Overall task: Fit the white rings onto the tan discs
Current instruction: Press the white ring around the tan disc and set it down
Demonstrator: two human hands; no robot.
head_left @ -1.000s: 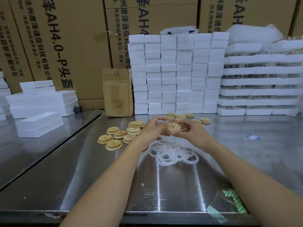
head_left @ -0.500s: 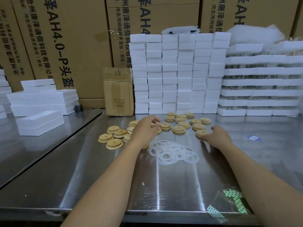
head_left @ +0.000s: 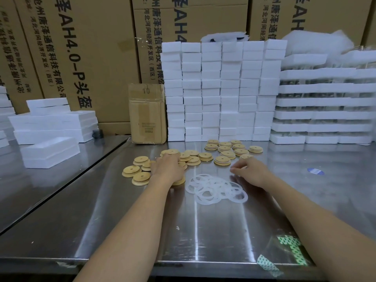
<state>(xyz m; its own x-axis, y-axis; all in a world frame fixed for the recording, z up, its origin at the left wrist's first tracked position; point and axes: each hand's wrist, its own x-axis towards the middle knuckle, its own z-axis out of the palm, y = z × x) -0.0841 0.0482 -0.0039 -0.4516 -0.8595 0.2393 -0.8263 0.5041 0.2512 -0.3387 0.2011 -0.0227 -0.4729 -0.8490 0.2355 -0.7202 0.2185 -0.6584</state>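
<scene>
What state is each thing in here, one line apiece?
left hand: down on the left tan discs, grip hidden
right hand: loosely curled, holding nothing visible
white rings: loose overlapping pile, flat on the table
tan discs: lying flat in two clusters, some stacked
cardboard box: upright

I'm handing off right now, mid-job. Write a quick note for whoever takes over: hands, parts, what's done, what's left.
Left hand: on the left pile of tan discs; its grip is hidden.
Right hand: loosely curled, nothing seen in it, at the far edge of the white rings.
Rings: a loose overlapping heap on the steel table, between the hands.
Done: the far-right group of discs looks ringed, though that is hard to confirm.
Left: the left pile and the remaining rings.
</scene>
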